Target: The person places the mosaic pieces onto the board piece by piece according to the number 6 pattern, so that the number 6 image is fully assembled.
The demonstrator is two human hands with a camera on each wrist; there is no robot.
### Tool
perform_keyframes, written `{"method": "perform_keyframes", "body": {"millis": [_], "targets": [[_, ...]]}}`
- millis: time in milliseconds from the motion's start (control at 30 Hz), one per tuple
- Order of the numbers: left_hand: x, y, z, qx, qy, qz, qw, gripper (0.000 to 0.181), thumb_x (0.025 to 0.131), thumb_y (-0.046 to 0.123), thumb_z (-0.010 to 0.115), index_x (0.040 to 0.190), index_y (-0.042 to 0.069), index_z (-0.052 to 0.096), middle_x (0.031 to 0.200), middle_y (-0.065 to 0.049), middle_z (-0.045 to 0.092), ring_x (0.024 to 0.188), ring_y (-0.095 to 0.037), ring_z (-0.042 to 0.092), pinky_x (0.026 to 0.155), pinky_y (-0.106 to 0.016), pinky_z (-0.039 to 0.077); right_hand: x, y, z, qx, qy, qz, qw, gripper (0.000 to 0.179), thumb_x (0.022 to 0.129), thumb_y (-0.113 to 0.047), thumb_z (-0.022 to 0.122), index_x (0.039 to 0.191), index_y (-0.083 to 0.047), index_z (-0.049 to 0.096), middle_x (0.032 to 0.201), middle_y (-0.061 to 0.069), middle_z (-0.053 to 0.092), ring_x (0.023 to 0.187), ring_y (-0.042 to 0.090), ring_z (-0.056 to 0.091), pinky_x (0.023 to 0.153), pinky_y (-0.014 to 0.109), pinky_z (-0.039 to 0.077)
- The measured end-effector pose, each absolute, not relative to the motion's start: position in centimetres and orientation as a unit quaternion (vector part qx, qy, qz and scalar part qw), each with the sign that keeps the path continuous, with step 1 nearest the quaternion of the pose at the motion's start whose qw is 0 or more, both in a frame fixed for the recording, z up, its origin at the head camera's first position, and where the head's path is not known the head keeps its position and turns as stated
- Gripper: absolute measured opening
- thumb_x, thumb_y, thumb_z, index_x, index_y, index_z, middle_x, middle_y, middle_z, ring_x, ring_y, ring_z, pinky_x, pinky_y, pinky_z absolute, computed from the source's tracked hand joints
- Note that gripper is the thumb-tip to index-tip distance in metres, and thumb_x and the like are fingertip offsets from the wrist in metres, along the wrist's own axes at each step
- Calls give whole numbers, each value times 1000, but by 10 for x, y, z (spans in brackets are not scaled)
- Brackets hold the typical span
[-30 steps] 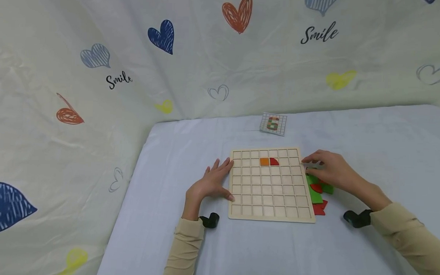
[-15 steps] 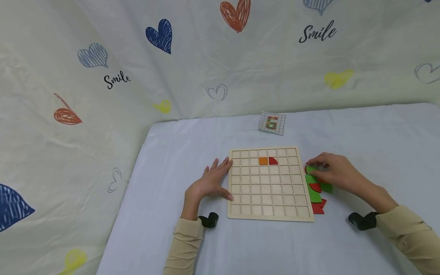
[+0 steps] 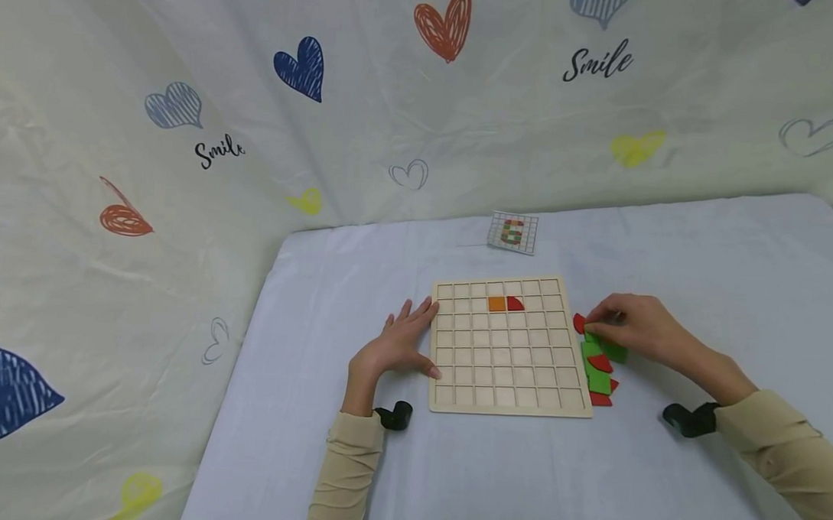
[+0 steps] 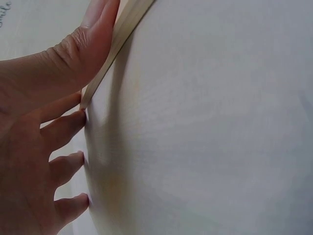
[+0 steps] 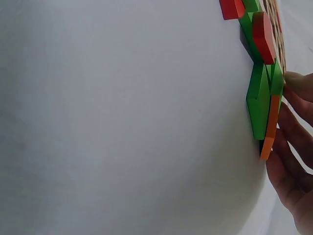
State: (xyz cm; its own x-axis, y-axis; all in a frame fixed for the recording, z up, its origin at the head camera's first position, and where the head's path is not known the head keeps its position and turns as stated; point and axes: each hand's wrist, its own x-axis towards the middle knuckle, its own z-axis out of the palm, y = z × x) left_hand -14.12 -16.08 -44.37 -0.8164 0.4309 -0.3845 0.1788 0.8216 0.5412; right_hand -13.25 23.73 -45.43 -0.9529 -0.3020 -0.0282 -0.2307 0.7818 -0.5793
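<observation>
Head view: my right hand (image 3: pixel 638 325), fingers bent, is at the red and green pieces (image 3: pixel 599 383) beside the board (image 3: pixel 482 357); whether it pinches one, I cannot tell. My left hand (image 3: pixel 394 349), spread, touches the board's left edge. Aboard: orange square (image 3: pixel 498 303), red quarter-circle (image 3: pixel 514 303), adjacent.

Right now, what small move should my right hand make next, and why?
Probably pinch the red piece at the far end of the tile pile with your right hand, since it pokes out right beside that hand. Your left hand rests against the grid board, which holds only an orange square and a red quarter-circle, while the pattern card shows a whole 6.
</observation>
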Motion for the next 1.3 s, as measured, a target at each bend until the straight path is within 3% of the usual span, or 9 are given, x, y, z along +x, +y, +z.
{"method": "perform_keyframes", "body": {"millis": [333,533,767,867,1033,1300], "targets": [[-141,-160,-443,167,919,251,253,120,75,29,93,167,18,16,174,2,7,161,-29,-7,129,-55,-3,-138,227,-457,-161,940,-293,65,31,86,-15,81,111,3,74,92,4,69,83,19,60,68,24,53],[-141,-160,-443,168,919,249,255,120,75,30,93,167,19,16,174,3,6,161,-28,-7,130,-54,-3,-142,225,-454,-163,939,-292,78,33,85,-15,82,109,6,72,93,9,66,84,22,57,66,26,50],[-143,-161,-445,167,921,244,255,121,75,31,93,167,19,15,174,3,6,161,-27,-8,130,-54,-3,-142,222,-451,-142,935,-311,90,34,86,-12,82,110,5,64,99,15,69,89,28,62,76,36,57],[-143,-161,-446,167,921,245,254,121,75,31,93,167,19,15,174,3,6,161,-27,-8,129,-54,-3,-141,221,-451,-144,934,-318,83,32,87,-10,81,109,3,63,99,14,71,89,27,65,76,33,58],[-142,-162,-445,166,920,248,256,121,75,30,93,167,19,15,174,3,5,161,-27,-8,129,-54,-4,-141,219,-450,-151,932,-323,69,28,90,-8,78,114,2,68,99,11,74,89,24,66,74,21,54],[-142,-162,-444,168,921,244,253,121,75,31,93,167,19,15,174,3,6,161,-28,-8,129,-54,-3,-146,219,-446,-140,933,-325,71,21,92,-14,77,111,-5,77,101,10,77,89,23,65,73,26,53]]}}
